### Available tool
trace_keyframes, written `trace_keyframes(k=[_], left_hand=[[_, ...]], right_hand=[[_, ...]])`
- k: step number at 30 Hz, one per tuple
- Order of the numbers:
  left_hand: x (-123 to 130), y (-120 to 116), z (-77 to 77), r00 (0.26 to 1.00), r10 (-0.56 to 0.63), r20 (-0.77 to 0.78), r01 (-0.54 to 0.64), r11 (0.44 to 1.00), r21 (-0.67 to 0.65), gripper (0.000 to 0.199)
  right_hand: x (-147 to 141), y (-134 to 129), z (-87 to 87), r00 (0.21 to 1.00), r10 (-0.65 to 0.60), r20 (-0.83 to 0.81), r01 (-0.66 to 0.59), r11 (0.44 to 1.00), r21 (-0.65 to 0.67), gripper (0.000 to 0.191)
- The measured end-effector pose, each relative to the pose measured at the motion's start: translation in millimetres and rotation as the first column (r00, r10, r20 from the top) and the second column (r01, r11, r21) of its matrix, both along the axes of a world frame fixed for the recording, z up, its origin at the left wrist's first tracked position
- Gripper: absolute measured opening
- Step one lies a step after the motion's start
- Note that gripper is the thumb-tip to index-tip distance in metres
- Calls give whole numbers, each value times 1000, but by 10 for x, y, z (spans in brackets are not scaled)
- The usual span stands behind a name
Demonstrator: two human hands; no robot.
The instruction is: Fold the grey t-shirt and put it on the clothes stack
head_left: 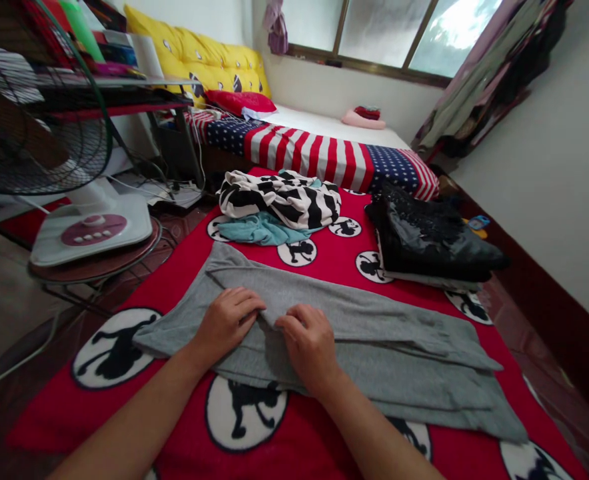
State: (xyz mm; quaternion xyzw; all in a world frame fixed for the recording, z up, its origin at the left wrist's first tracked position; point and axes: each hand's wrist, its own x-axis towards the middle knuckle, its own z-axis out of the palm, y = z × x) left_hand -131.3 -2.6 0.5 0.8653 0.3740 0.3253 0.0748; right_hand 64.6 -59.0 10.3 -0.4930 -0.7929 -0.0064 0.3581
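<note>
Grey trousers point(374, 320) lie spread across the red blanket point(184, 427), waist end to the left and both legs stretching right. My left hand point(230, 321) rests on the upper part of the trousers, its fingers closed on a fold of the cloth. Just right of it, my right hand point(308, 343) pinches the same fabric between curled fingers and thumb. A small raised crease runs between the two hands. Beyond the trousers sit a crumpled black-and-white patterned cloth point(284, 197) and a light blue cloth point(262, 229) partly under it.
A stack of dark folded clothes point(429, 233) stands at the back right of the blanket. To the left, a fan point(92, 220) sits on a round stool point(99, 267). Behind is a bed with a flag-patterned cover point(314, 153). Clothes hang point(494, 87) by the right wall.
</note>
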Motion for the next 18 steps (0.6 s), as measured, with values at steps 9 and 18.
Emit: trace_keyframes(k=[9,18], left_hand=[[21,-49,52,997,-12,80,19,995,-94,21],[-101,191,63,969,174,-177,-212,951,-224,48]], right_hand=[[69,-78,2,981,139,-136,-160,975,-156,7],[55,-20,-52,966,120,-230,-176,955,-238,15]])
